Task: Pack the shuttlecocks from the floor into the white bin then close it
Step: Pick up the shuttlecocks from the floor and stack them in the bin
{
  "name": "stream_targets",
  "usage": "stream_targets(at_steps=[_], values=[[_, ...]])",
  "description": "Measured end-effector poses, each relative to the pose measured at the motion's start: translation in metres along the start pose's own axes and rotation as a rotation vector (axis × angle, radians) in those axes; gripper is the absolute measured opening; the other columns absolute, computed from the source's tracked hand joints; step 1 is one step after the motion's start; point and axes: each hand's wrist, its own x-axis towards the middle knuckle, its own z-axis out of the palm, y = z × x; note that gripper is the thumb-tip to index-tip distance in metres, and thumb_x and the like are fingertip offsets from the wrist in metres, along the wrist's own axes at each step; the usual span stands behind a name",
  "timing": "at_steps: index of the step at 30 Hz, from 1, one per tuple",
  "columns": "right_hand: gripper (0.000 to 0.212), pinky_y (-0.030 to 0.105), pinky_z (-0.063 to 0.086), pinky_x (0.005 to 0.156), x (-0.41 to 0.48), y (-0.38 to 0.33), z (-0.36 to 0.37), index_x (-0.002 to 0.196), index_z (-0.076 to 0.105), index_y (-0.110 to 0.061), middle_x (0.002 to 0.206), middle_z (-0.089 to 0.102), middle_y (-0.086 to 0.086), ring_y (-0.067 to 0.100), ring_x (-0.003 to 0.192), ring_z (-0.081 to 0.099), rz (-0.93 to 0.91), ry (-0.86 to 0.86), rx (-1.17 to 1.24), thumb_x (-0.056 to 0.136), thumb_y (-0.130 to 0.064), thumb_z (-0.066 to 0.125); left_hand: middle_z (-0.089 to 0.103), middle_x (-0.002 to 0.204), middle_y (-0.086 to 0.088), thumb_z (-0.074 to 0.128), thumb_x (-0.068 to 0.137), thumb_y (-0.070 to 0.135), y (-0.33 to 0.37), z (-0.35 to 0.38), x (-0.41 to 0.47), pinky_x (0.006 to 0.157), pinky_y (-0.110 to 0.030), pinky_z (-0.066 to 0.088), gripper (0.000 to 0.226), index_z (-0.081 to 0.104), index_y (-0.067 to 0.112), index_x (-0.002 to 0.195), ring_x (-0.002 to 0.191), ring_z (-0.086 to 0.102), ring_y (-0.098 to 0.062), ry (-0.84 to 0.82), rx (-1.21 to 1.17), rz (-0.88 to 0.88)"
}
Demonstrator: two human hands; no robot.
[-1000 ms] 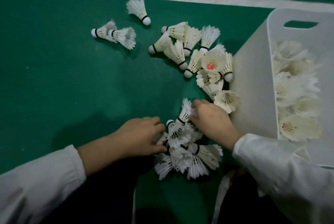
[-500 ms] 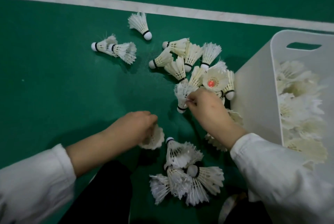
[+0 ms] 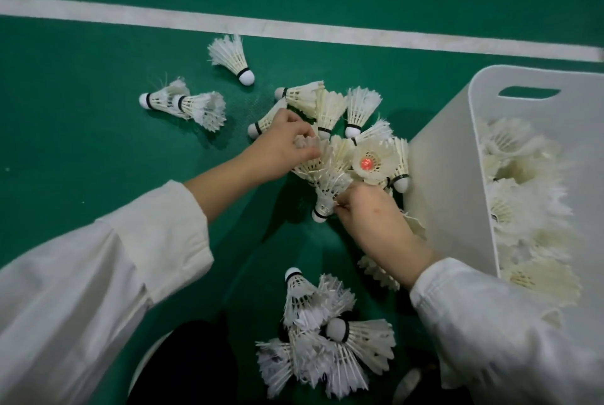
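Both hands have left the near pile (image 3: 327, 336) for the shuttlecocks (image 3: 330, 163) beside the white bin (image 3: 438, 182): left hand (image 3: 284, 143) pinching feathers, right hand (image 3: 366, 212) pinching one upright. Gathering continues; the bin is part-filled, open.

Dim, even overhead light leaves soft shadows under the arms on the green floor (image 3: 81, 159), the white bin (image 3: 441, 192) looks washed out and soft, and wide-angle distortion bends the court line (image 3: 294, 30).
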Motion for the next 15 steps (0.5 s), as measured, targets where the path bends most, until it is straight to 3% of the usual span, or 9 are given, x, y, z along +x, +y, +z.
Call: stream_targets(at_steps=[4, 8, 10, 15], values=[[0.022, 0.033, 0.045, 0.080, 0.000, 0.000, 0.000, 0.091, 0.068, -0.002, 0.098, 0.064, 0.016, 0.031, 0.091, 0.061, 0.002, -0.001, 0.012, 0.090, -0.015, 0.051, 0.040, 0.111, -0.004, 0.061, 0.086, 0.033, -0.002, -0.006, -0.004, 0.079, -0.021, 0.030, 0.018, 0.054, 0.019, 0.095, 0.094, 0.044, -0.016, -0.040, 0.057, -0.039], [0.022, 0.033, 0.046, 0.081, -0.001, 0.000, 0.000, 0.093, 0.069, -0.003, 0.100, 0.064, 0.014, 0.030, 0.091, 0.061, 0.002, -0.012, -0.001, 0.089, -0.014, 0.050, 0.054, 0.097, -0.009, 0.054, 0.089, 0.025, -0.005, 0.002, -0.007, 0.067, -0.027, 0.031, 0.018, 0.057, 0.008, 0.088, 0.090, 0.053, -0.024, -0.054, 0.151, -0.035], [0.023, 0.033, 0.046, 0.082, -0.003, 0.000, 0.001, 0.096, 0.069, -0.003, 0.102, 0.063, 0.014, 0.029, 0.092, 0.061, 0.006, -0.017, -0.006, 0.090, -0.013, 0.048, 0.057, 0.087, -0.009, 0.055, 0.088, 0.022, -0.010, 0.004, -0.011, 0.060, -0.028, 0.033, 0.020, 0.060, 0.003, 0.085, 0.077, 0.054, -0.022, -0.032, 0.110, -0.051], [0.028, 0.033, 0.044, 0.081, -0.006, 0.001, -0.004, 0.099, 0.067, -0.003, 0.107, 0.059, 0.011, 0.028, 0.095, 0.059, 0.003, 0.005, -0.011, 0.094, -0.021, 0.046, 0.041, 0.066, -0.004, 0.055, 0.090, 0.028, -0.017, -0.006, -0.030, 0.055, -0.030, 0.026, 0.037, 0.045, 0.005, 0.063, 0.059, 0.037, -0.016, 0.095, 0.085, 0.024]])
